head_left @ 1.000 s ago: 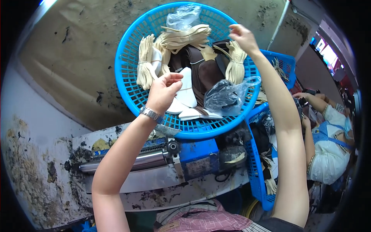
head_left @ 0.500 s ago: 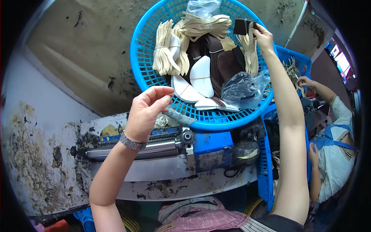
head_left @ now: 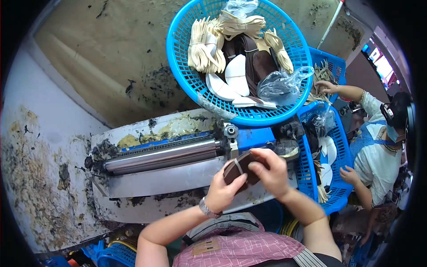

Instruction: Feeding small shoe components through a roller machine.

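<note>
Your left hand point(head_left: 221, 190) and right hand point(head_left: 271, 172) both have fingers closed on the brown stack point(head_left: 235, 171), gripping its two ends above the bench point(head_left: 155, 207), toward its near edge. The roller point(head_left: 164, 156) lies left. A gap separates stack from the basket's rim point(head_left: 249, 121), far side; the crate point(head_left: 306, 173) sits just right of your right hand.

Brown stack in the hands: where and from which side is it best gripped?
Probably by opposite edges of the brown stack, left hand from the left, right hand from the right: it looks flat, with a pale band across it.
</note>
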The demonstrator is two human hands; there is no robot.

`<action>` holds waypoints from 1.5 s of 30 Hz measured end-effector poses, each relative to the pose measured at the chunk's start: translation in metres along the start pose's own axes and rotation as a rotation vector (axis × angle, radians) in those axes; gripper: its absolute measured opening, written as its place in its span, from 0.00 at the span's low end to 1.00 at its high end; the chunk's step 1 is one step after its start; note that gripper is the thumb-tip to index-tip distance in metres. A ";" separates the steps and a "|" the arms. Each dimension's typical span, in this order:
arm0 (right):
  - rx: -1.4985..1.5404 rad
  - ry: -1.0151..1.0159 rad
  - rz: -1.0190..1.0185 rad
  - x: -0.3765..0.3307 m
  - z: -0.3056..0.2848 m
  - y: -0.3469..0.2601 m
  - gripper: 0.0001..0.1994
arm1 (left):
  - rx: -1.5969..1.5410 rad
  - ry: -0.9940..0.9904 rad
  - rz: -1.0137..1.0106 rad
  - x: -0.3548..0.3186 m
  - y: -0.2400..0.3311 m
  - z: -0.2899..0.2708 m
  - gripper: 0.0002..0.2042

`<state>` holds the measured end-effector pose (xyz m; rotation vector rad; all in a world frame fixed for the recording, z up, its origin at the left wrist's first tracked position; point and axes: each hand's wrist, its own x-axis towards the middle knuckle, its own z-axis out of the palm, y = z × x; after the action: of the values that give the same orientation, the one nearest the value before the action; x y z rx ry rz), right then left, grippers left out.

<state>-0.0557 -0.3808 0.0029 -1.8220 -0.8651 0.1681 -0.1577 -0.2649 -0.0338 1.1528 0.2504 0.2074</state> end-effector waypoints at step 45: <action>-0.483 -0.111 0.118 -0.164 0.152 0.056 0.08 | 0.015 0.264 -0.485 -0.182 -0.141 -0.135 0.16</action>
<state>-0.2231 -0.3788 -0.1555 -2.3352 -0.9317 0.1435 -0.3673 -0.2547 -0.1996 1.0450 0.7545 -0.0732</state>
